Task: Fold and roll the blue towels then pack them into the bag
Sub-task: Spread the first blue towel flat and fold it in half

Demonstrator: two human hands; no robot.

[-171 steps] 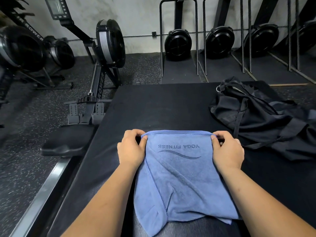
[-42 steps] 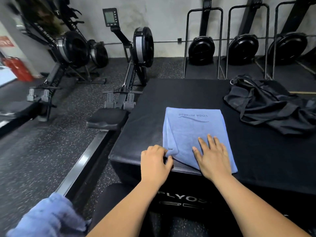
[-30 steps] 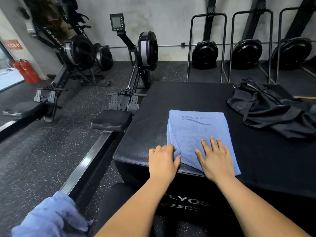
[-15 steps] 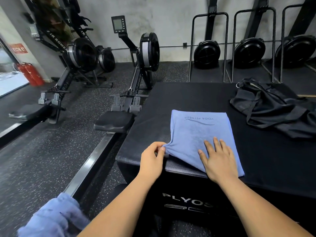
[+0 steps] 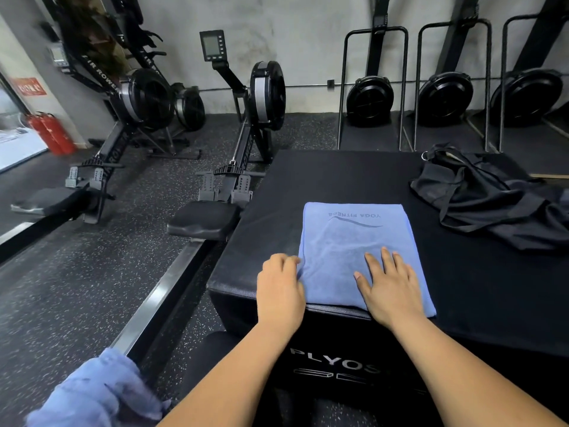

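A folded blue towel [image 5: 348,238] printed "YOGA FITNESS" lies flat near the front edge of the black plyo box [image 5: 338,180]. My right hand [image 5: 388,288] presses flat on its near right part with fingers spread. My left hand [image 5: 278,288] sits at the towel's near left edge, fingers curled onto that edge. The black bag [image 5: 492,201] lies crumpled on the box at the right, apart from the towel. A second blue towel [image 5: 92,392] lies bunched at the lower left, below the box.
A rowing machine [image 5: 246,124] with its seat [image 5: 203,218] and rail stands just left of the box. More rowers stand at the far left, and several stand upright along the back wall. Red fire extinguishers [image 5: 49,134] are at the far left.
My left hand pulled the towel's loose left corner out, then tucked it back in; the near left edge now lies straight. My right hand stayed pressed on the towel.
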